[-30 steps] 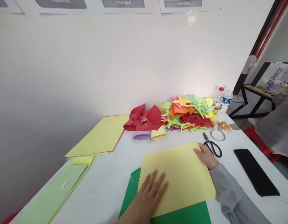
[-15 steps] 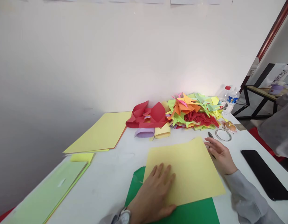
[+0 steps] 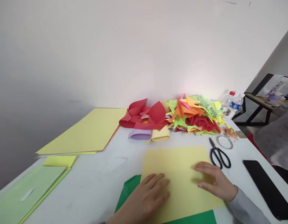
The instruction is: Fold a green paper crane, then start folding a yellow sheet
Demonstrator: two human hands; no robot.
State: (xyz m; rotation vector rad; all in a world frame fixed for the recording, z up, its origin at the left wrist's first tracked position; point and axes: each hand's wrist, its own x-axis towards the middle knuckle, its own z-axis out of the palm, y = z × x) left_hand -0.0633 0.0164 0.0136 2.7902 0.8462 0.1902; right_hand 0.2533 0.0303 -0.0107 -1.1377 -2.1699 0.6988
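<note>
A pale yellow square sheet [image 3: 178, 161] lies flat on the white table [image 3: 106, 174], partly over a green sheet [image 3: 130, 191]. My left hand [image 3: 146, 196] rests palm down on the yellow sheet's near left corner, fingers stretched out. On the sheet's right part lies my right hand [image 3: 212, 182], also flat with fingers spread. Neither hand holds anything. Black scissors [image 3: 218, 154] lie just beyond my right hand.
A heap of folded coloured paper shapes [image 3: 192, 113] and red curled paper [image 3: 144, 116] sit at the back. Yellow sheets [image 3: 88, 132] and light green sheets [image 3: 22, 193] lie left. A tape ring [image 3: 224, 142], two bottles [image 3: 232, 104] and a black phone [image 3: 266, 188] are right. A person's grey sleeve [image 3: 274, 140] shows at far right.
My right hand moved from the sheet's far right corner down onto its right part. The yellow sheet has been turned squarer to me. The camera tilted down.
</note>
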